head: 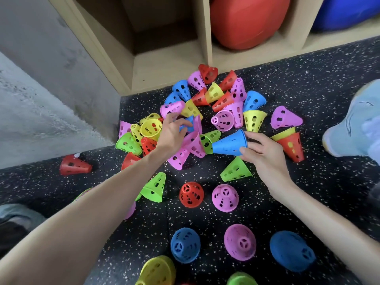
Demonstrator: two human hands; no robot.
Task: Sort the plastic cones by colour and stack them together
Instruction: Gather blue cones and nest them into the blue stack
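While most cones still lie jumbled by colour on the speckled floor, sorting looks barely begun: the right hand grips a blue cone stack lying sideways, and the left hand closes its fingers on another blue cone in the pile, just beside.

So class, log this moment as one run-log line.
left hand: closing on blue cone in pile | right hand: holding blue cone | sorting: under way
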